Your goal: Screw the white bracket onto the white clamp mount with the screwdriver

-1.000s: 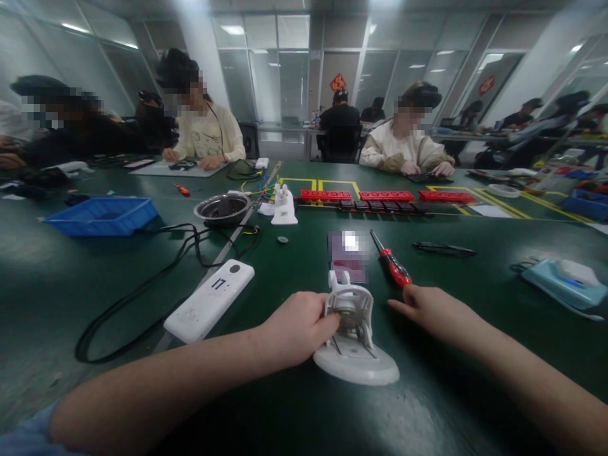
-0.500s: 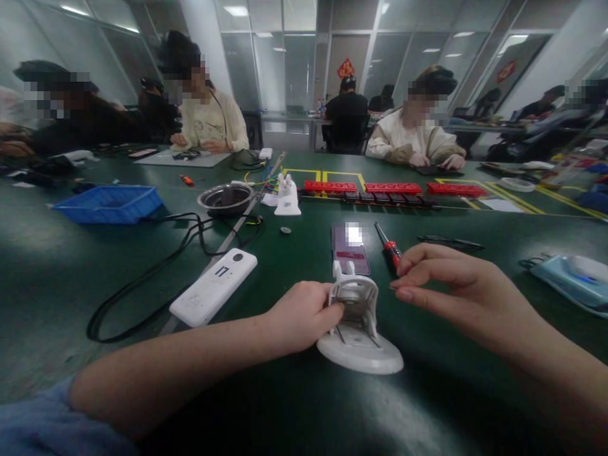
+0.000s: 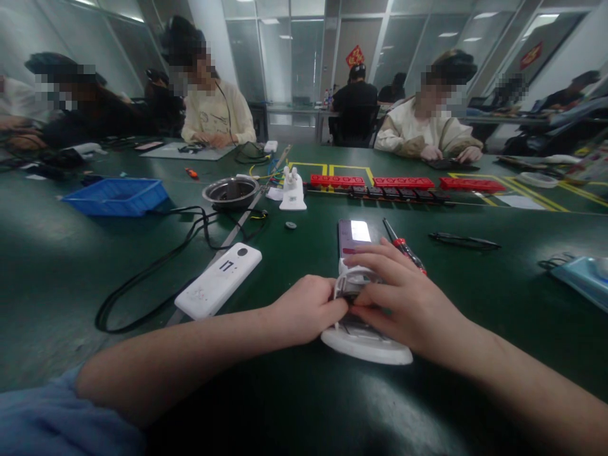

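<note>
A white plastic housing (image 3: 368, 348) with an oval base stands on the green table in front of me, its hollow side toward me. My left hand (image 3: 311, 310) grips its left wall, thumb reaching into the opening. My right hand (image 3: 403, 294) is at the opening from the right, thumb and index finger pinched together inside. Whatever those fingertips hold is hidden. Behind the housing lies a phone (image 3: 349, 237) with a lit screen. Beyond my right hand is a red-and-black screwdriver (image 3: 403, 244).
A white power bank (image 3: 218, 282) lies to the left, near black cables (image 3: 128, 297). Farther back are a blue tray (image 3: 116, 197), a metal bowl (image 3: 230, 193), a similar white part (image 3: 292, 193) and red strips (image 3: 403, 182). Tweezers (image 3: 463, 240) lie right. Co-workers sit across.
My right hand has moved left, from beside the screwdriver into the housing's opening, fingers pinched. My left hand keeps its hold. The whole view has shifted slightly.
</note>
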`<state>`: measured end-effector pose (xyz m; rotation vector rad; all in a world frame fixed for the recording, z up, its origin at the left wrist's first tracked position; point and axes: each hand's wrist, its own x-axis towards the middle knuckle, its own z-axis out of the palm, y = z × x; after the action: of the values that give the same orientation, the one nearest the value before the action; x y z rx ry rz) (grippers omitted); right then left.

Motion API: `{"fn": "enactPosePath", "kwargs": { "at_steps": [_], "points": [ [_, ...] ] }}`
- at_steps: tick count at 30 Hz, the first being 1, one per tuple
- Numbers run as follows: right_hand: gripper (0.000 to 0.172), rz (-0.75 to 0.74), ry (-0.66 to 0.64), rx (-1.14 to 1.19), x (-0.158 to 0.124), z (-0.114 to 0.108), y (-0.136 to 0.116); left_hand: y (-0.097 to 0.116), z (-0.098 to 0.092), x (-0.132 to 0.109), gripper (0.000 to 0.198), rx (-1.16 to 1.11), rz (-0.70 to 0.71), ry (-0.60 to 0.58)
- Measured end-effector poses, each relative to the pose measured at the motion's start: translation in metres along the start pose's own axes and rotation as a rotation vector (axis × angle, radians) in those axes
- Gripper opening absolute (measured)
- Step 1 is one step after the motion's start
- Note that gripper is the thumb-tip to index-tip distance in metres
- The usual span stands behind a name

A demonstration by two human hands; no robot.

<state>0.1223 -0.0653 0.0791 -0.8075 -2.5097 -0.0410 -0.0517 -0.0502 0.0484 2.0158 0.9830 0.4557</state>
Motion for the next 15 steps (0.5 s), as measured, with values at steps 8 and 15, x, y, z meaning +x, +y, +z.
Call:
{"fn": "enactPosePath", "kwargs": {
  "at_steps": [8, 15],
  "points": [
    [0.012, -0.008, -0.023, -0.043, -0.0005, -0.005, -0.0021, -0.0009, 0.0005, 0.0003, 0.017, 0.012, 0.007, 0.004],
    [0.009, -0.033, -0.023, -0.062, -0.0008, 0.0001, 0.0001, -0.0017, 0.0003, 0.0007, 0.017, -0.003, -0.001, -0.001]
  ]
}}
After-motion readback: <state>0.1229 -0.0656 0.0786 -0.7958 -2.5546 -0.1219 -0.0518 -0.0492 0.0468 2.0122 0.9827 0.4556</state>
